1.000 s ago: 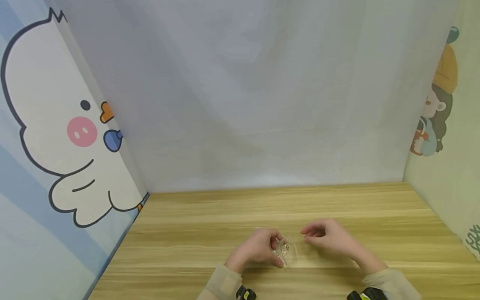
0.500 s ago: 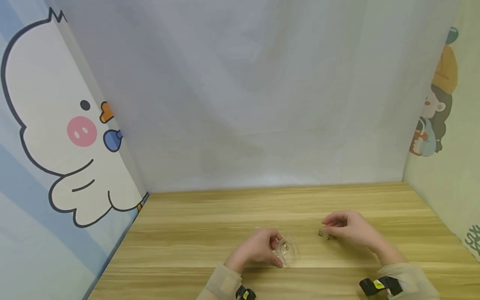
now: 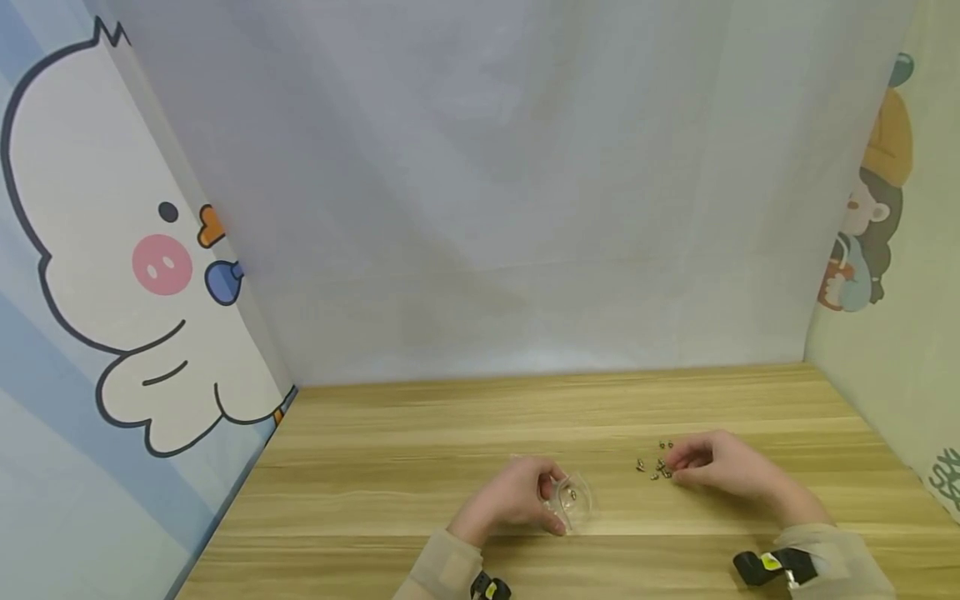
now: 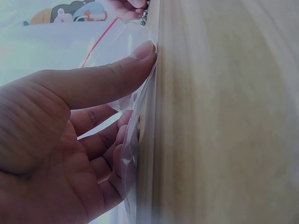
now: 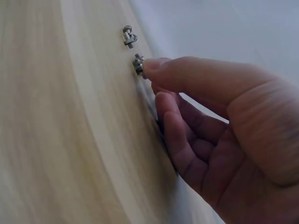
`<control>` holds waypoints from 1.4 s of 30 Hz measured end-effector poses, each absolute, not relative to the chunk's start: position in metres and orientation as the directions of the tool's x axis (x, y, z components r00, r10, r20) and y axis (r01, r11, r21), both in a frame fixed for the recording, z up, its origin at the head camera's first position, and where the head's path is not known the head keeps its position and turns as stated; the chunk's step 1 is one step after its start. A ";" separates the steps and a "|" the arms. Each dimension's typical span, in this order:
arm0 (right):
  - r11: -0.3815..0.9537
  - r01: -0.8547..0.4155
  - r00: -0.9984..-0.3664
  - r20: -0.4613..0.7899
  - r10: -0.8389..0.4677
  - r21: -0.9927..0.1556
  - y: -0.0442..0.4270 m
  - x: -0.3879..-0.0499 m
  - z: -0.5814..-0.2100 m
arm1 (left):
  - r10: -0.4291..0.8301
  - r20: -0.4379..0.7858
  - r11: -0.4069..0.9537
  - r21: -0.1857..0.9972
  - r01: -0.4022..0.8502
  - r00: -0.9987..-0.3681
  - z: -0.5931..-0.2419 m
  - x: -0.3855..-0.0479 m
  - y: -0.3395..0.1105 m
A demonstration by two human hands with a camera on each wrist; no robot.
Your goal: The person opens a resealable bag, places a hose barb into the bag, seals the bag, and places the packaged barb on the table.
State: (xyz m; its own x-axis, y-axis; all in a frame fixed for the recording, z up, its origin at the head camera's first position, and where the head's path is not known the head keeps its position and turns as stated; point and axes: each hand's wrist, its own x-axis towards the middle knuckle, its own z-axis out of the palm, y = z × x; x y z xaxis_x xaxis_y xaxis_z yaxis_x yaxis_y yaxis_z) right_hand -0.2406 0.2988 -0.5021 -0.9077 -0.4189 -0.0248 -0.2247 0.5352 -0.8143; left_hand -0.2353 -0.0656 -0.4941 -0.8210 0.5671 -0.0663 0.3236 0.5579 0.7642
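Observation:
My left hand (image 3: 517, 498) grips a clear plastic zip bag (image 3: 582, 510) low over the table, thumb on the near side and fingers on the far side. The bag's mouth bulges toward the right, and a small metal screw (image 3: 573, 495) shows through it. A red stripe runs along the bag (image 4: 99, 43) in the left wrist view. My right hand (image 3: 723, 467) is at the right side of several small loose screws (image 3: 641, 465). Its thumb tip reaches a cluster of screws (image 5: 138, 63), with thumb and forefinger apart in the head view. The forefinger's tip is partly hidden behind the thumb.
A wood-grain table (image 3: 420, 417) lies under both hands. A pale curtain (image 3: 525, 208) closes off its back edge. Cartoon-printed panels stand at the left (image 3: 82, 250) and right (image 3: 885, 392). Each wrist wears a strapped black camera (image 3: 772, 567).
My right hand has moved away from the bag, rightward to the loose screws, uncovering more of them. The left hand has kept its grip on the bag in the same place.

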 end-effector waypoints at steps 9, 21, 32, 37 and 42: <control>0.560 -0.281 -0.893 0.000 -0.449 -0.779 0.299 -0.243 -0.506 | 0.567 -0.066 0.558 0.764 0.325 -0.821 -0.494 -0.235 -0.065; 0.587 -0.307 -0.885 -0.002 -0.465 -0.749 0.298 -0.241 -0.504 | 0.560 -0.065 0.567 0.757 0.324 -0.826 -0.495 -0.235 -0.065; 0.587 -0.292 -0.886 -0.019 -0.464 -0.755 0.298 -0.240 -0.502 | 0.562 -0.071 0.568 0.757 0.323 -0.824 -0.495 -0.236 -0.065; 0.586 -0.303 -0.885 -0.007 -0.466 -0.751 0.299 -0.242 -0.504 | 0.568 -0.061 0.561 0.758 0.332 -0.821 -0.496 -0.238 -0.064; 0.594 -0.307 -0.885 -0.005 -0.465 -0.744 0.301 -0.243 -0.507 | 0.573 -0.055 0.552 0.763 0.335 -0.818 -0.497 -0.239 -0.065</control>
State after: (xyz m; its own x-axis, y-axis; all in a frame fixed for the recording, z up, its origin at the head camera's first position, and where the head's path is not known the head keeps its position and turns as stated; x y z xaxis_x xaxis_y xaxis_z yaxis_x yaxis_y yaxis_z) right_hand -0.2432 0.3007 -0.5069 -0.8852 -0.4651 -0.0053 -0.3075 0.5937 -0.7437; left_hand -0.2388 -0.0648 -0.4974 -0.8176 0.5732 -0.0554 0.3354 0.5522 0.7632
